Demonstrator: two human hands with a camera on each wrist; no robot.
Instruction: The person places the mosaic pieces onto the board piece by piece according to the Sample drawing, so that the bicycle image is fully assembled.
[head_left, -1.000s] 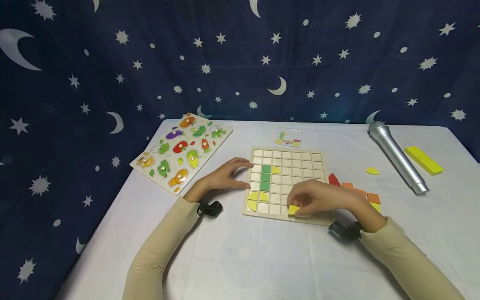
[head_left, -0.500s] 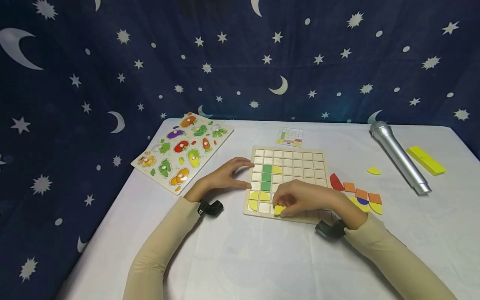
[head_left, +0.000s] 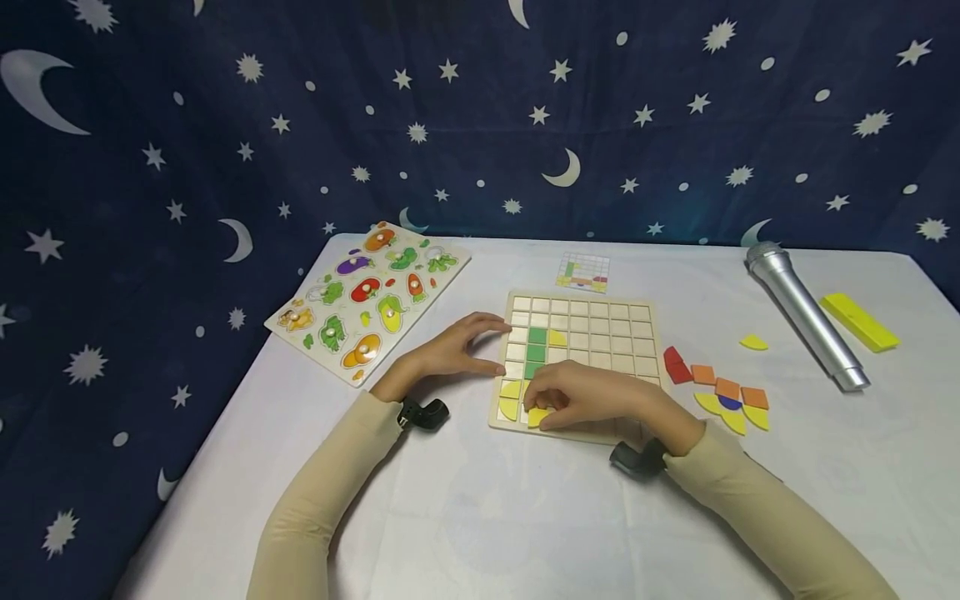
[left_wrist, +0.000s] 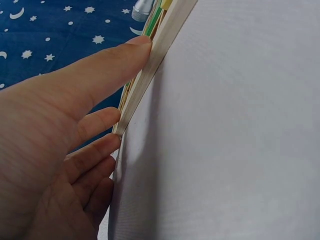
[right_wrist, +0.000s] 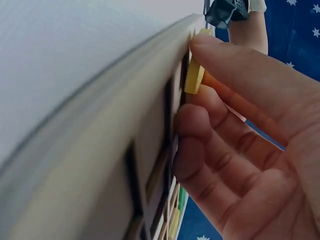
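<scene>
The wooden grid board (head_left: 654, 342) lies on the white table in the head view. Over its front left part, my right hand (head_left: 600, 396) pinches a yellow quarter-circle piece (head_left: 537, 417) between thumb and fingers; the right wrist view shows this yellow piece (right_wrist: 195, 75) close at the board's surface. My left hand (head_left: 453, 348) rests at the board's left edge, thumb and fingers spread apart, fingertips touching the side. Green squares (head_left: 536, 353) stand in one column, with a yellow quarter piece (head_left: 557, 337) beside the top one. Other yellow pieces (head_left: 509, 408) fill cells at the front left corner.
Right of the board lie red pieces (head_left: 677, 367), orange squares (head_left: 727, 388), a blue piece (head_left: 730, 402) and loose yellow pieces (head_left: 732, 422). A pattern card (head_left: 582, 272) is behind the board. A vegetable puzzle (head_left: 370, 300), silver microphone (head_left: 806, 317) and yellow box (head_left: 859, 322) stand further out.
My right hand has slid left along the board's front with the yellow quarter-circle piece, uncovering more loose pieces at the right. My left hand has stayed at the board's edge.
</scene>
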